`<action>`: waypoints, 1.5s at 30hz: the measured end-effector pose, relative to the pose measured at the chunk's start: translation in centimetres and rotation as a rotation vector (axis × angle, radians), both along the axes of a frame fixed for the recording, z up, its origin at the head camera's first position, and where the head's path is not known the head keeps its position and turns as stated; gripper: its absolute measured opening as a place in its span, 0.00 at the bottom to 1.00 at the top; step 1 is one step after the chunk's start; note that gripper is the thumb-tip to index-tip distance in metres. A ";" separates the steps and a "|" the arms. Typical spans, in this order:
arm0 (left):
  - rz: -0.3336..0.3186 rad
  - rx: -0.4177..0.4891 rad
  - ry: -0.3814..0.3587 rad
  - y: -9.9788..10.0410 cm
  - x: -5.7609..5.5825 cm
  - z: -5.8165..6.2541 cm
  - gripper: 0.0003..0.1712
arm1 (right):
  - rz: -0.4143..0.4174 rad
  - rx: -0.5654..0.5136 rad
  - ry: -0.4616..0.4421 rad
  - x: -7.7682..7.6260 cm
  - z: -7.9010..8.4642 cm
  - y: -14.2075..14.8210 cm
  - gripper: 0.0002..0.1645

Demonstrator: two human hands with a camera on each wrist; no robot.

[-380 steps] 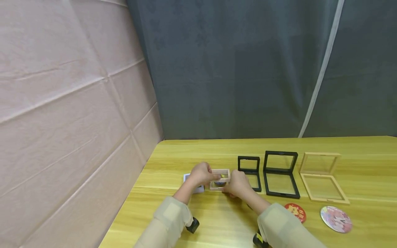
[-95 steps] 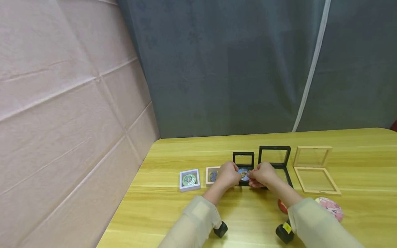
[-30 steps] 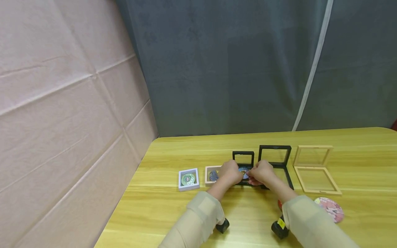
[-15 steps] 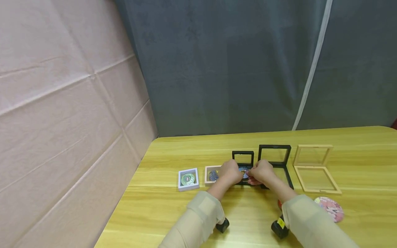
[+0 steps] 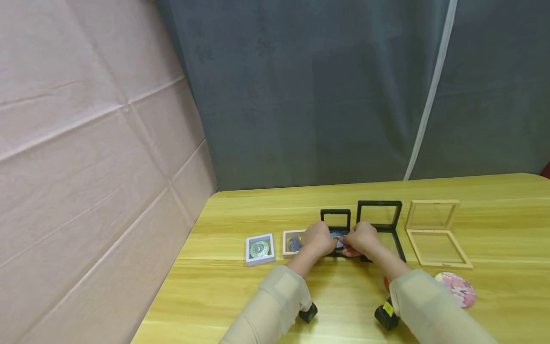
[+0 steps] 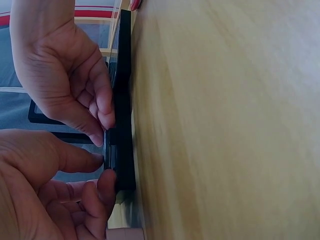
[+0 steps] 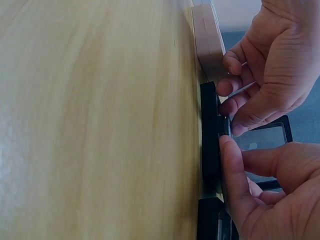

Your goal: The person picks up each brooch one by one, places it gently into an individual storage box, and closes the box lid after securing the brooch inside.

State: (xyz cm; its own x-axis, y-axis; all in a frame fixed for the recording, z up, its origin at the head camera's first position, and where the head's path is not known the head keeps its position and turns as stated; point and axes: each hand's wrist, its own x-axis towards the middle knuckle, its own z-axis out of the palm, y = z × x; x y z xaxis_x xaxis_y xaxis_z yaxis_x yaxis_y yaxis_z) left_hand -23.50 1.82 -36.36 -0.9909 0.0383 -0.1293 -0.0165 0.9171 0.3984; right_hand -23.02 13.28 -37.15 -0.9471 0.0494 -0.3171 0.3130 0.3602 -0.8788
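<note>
A round blue badge (image 5: 336, 235) with a printed picture lies at the lower half of a small black display frame (image 5: 335, 211), whose other half stands upright behind. My left hand (image 5: 319, 239) pinches the badge's left edge between thumb and fingers. From the other side my right hand (image 5: 363, 240) pinches its right edge. Both wrist views show the fingertips of the left hand (image 6: 55, 185) and right hand (image 7: 280, 185) meeting at the badge's thin rim, over the frame's black side. The fingers hide much of the badge.
To the left lie a white frame (image 5: 260, 262) with a green badge and a beige frame (image 5: 292, 256) with a dark blue badge. A larger black frame (image 5: 380, 203) and a tan frame (image 5: 434, 232) stand opened to the right. A pink badge (image 5: 457, 288) and partly hidden red badge (image 5: 386, 283) lie nearer.
Earlier, the hands were at the beige frame; they have since moved right to the small black frame and a blue badge. Over the last second the hands have barely moved.
</note>
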 end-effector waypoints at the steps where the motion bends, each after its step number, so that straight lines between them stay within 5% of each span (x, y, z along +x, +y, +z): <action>1: -0.002 -0.001 0.004 0.0 0.0 0.0 0.14 | -0.001 -0.002 0.000 0.0 0.0 0.0 0.07; 13: -0.014 -0.030 0.030 0.0 0.3 0.1 0.15 | 0.003 0.000 0.014 0.2 0.0 -0.1 0.06; 24: -0.066 -0.200 0.131 0.1 0.1 0.1 0.13 | 0.005 0.013 0.000 -0.1 -0.1 -0.3 0.04; 29: -0.047 -0.143 0.152 -0.7 -0.2 0.6 0.14 | 0.034 0.075 0.056 0.4 0.1 0.1 0.07; 36: -0.049 -0.060 0.188 -2.0 -0.9 2.0 0.09 | 0.112 0.315 0.201 1.5 0.5 1.1 0.19; 41: -0.042 0.020 0.161 -2.2 -1.3 2.9 0.35 | 0.189 0.434 0.300 2.5 0.5 0.9 0.30; 45: -0.071 0.110 0.101 -2.2 -1.4 3.3 0.40 | 0.204 0.496 0.325 2.9 0.5 0.3 0.26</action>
State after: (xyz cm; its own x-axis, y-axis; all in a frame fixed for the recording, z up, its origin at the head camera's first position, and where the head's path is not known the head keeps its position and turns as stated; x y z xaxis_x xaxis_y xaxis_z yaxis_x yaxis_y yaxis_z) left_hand -24.88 -0.39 -33.08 -0.9929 0.1175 -0.0202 0.0924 0.8650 0.4932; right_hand -20.08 13.53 -36.70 -0.9972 -0.0748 0.0029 -0.0599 0.7738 -0.6305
